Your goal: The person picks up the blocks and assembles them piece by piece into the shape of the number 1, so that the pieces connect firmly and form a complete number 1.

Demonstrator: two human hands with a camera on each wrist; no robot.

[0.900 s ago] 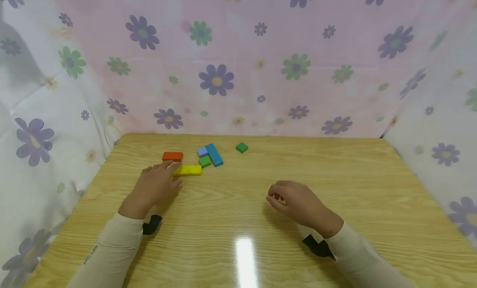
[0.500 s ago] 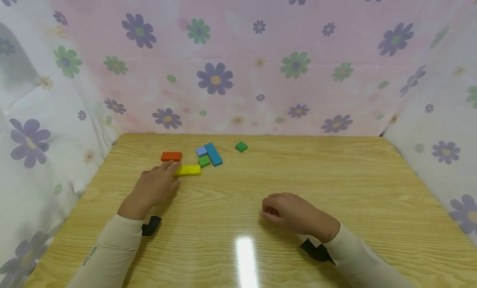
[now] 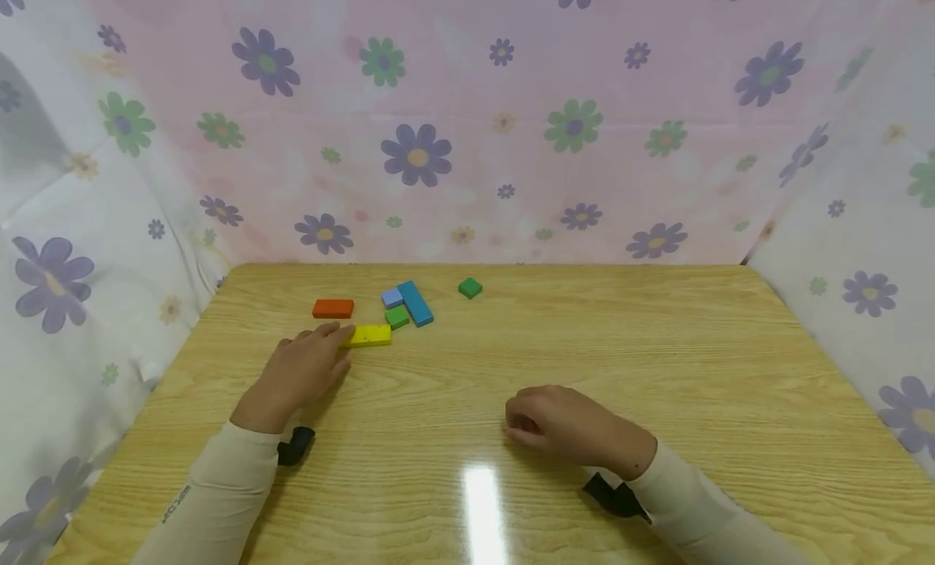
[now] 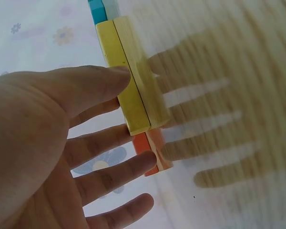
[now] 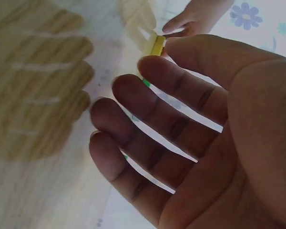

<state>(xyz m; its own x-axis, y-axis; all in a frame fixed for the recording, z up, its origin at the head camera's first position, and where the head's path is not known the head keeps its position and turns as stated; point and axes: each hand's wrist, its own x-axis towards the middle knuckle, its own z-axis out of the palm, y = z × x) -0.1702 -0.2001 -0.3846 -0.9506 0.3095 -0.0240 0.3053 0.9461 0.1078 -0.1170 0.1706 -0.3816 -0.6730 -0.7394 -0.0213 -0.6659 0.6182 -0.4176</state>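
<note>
My left hand [image 3: 307,366] lies flat on the wooden table [image 3: 657,362] with straight fingers. Its fingertips touch the left end of a long yellow block [image 3: 370,335]. The left wrist view shows the same yellow block [image 4: 128,81] against my fingers [image 4: 100,143], with an orange block [image 4: 148,148] beyond them. The orange block [image 3: 333,308] lies just behind my left hand. My right hand [image 3: 562,423] rests near the table's middle, fingers loosely curled and holding nothing. In the right wrist view its fingers [image 5: 148,114] hang relaxed above the wood.
A blue bar [image 3: 416,303], a pale blue cube [image 3: 392,297] and a green cube [image 3: 398,316] sit together behind the yellow block. Another green cube [image 3: 471,287] lies apart to the right. Flowered cloth [image 3: 467,118] walls the table's back and sides.
My right hand has drawn back toward me and slightly left, settling lower on the table. My left hand stays at the yellow block's end, nearly unmoved.
</note>
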